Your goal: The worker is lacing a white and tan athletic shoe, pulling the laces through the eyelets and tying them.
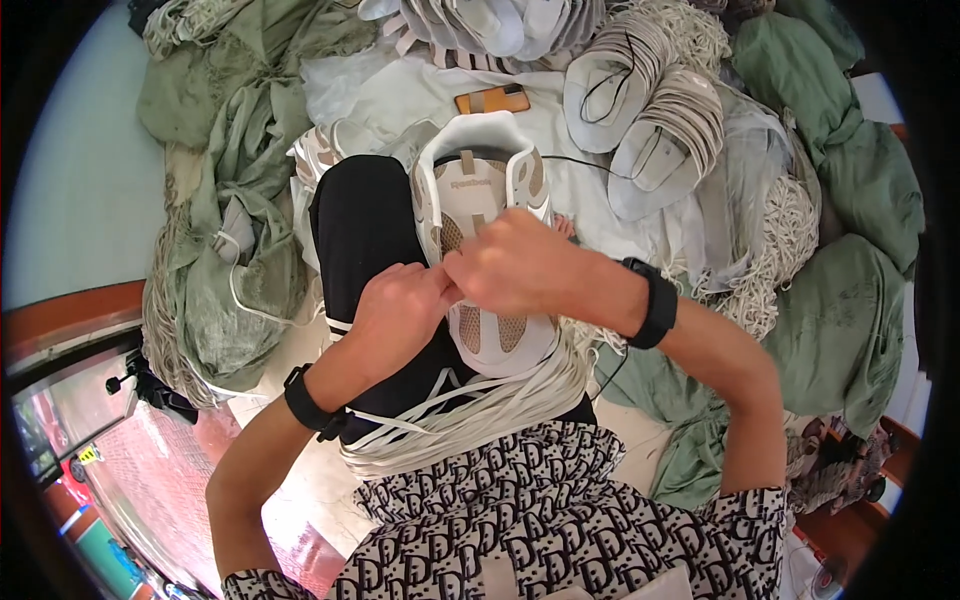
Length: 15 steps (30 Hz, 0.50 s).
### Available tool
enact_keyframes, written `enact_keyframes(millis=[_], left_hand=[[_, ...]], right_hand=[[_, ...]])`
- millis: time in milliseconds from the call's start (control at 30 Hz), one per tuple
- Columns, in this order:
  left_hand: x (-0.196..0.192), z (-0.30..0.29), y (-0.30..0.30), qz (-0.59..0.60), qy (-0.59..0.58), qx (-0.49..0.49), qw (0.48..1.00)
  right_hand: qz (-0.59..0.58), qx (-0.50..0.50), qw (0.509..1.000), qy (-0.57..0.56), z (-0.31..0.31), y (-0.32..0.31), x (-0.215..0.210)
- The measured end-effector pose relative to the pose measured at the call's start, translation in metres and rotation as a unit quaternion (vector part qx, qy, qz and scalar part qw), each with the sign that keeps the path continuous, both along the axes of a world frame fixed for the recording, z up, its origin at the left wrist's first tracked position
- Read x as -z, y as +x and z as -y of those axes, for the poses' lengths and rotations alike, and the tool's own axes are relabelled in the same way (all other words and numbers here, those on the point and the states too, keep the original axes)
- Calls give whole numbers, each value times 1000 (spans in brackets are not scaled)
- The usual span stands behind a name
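Observation:
A white and beige shoe upper (485,345) lies over my lap beside my black-clad left leg, its collar away from me and its toe near. My left hand (398,312) and my right hand (520,265) meet above its lacing area, fingertips pinched close together at the left eyelet edge. Both are closed; whatever sits between the fingers is too small to make out. My right hand covers the middle of the upper. Just below the toe, a thick bundle of loose white shoelaces (470,425) is draped across my thighs.
Stacks of nested uppers (665,140) stand at the far right, with another stack (500,25) at the far middle. A phone in an orange case (492,98) rests on white cloth. Green sacking (235,140) lies left; tangled laces (785,250) heap up at the right.

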<state>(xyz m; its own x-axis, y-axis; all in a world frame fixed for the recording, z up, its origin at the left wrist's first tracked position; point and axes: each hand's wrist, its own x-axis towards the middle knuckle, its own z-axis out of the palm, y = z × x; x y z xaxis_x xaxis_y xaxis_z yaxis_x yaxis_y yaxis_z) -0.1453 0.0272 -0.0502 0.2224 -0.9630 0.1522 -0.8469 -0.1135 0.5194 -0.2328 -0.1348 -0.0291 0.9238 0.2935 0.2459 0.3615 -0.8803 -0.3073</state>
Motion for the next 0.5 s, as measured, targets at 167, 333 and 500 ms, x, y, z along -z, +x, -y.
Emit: enact_keyframes(millis=[167,333,500], left_hand=[[-4,18,-16,-205,43,-112,971],[-25,18,-11,-239,128,-157,950],[-61,7,-12,-224,-65,-45,971]], right_hand=[[-20,35,999,6,14,-2,2],[116,42,982,141,18,-16,23],[-187,271,722,608,8,-51,29]])
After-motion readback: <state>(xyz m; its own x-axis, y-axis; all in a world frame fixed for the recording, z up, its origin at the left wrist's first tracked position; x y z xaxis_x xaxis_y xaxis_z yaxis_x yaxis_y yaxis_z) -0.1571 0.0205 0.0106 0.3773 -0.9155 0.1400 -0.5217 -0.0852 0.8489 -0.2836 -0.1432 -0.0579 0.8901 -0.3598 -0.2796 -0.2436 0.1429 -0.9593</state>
